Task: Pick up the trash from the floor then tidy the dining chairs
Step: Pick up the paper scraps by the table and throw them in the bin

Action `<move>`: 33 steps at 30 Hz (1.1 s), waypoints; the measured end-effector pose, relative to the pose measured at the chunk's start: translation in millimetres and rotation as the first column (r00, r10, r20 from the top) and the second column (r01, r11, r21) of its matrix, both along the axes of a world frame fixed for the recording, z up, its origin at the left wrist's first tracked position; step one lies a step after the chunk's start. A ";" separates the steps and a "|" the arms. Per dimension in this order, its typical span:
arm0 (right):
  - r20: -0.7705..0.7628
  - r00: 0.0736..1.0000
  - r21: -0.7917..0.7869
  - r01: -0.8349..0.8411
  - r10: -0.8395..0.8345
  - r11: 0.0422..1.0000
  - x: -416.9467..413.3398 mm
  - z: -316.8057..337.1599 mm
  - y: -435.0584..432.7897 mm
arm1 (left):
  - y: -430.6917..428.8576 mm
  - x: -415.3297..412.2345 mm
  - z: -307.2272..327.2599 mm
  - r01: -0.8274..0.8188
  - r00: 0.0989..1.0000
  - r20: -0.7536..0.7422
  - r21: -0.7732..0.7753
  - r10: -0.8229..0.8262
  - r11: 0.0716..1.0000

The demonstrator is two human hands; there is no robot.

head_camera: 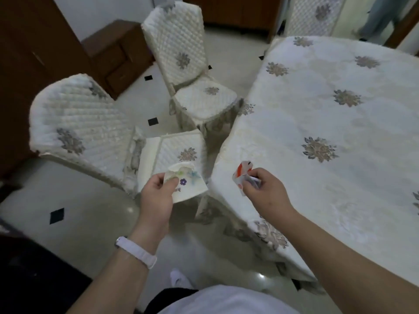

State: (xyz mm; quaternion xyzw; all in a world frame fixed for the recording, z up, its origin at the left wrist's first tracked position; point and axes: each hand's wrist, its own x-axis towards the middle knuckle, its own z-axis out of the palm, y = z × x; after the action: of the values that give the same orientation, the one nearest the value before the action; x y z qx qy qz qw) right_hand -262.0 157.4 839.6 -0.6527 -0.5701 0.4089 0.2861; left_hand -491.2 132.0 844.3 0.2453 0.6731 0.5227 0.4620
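My left hand (156, 193) grips a crumpled paper cup (188, 184) printed with small flowers, held over the front edge of the near chair's seat. My right hand (264, 189) pinches a crumpled red-and-white wrapper (240, 175) at the corner of the dining table (328, 132). Two dining chairs in quilted cream covers stand pulled out from the table: the near chair (77, 123) at left, angled away, and the far chair (181, 55) behind it.
The table carries a cream cloth with flower motifs that hangs low at the corner. Dark wooden cabinets (118, 53) line the left wall. The pale tiled floor (79, 223) has black diamond insets. A third covered chair (315, 17) stands beyond the table, and a person's legs (376, 17) show at top right.
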 end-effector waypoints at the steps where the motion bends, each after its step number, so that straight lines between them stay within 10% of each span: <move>1: 0.010 1.000 -0.005 -0.015 0.015 1.000 -23.2 -1.3 4.5 | 2.4 -23.4 -2.2 -0.017 1.000 0.003 0.005 0.017 1.000; 18: 0.047 0.934 0.038 -0.357 0.355 0.933 -356.5 7.3 96.3 | 16.4 -340.5 5.2 -0.370 0.928 -0.045 0.008 0.370 0.929; 33: -0.160 0.725 0.052 -0.671 0.669 0.740 -638.2 0.1 205.3 | 27.6 -532.4 43.8 -0.739 0.669 -0.134 -0.026 0.731 0.673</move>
State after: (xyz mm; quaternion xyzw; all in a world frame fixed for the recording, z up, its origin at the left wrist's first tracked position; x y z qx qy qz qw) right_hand -900.2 362.6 839.7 -0.3674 -0.7388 0.5408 0.1633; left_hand -1023.6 159.6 888.1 -0.0359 0.7597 0.6230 0.1830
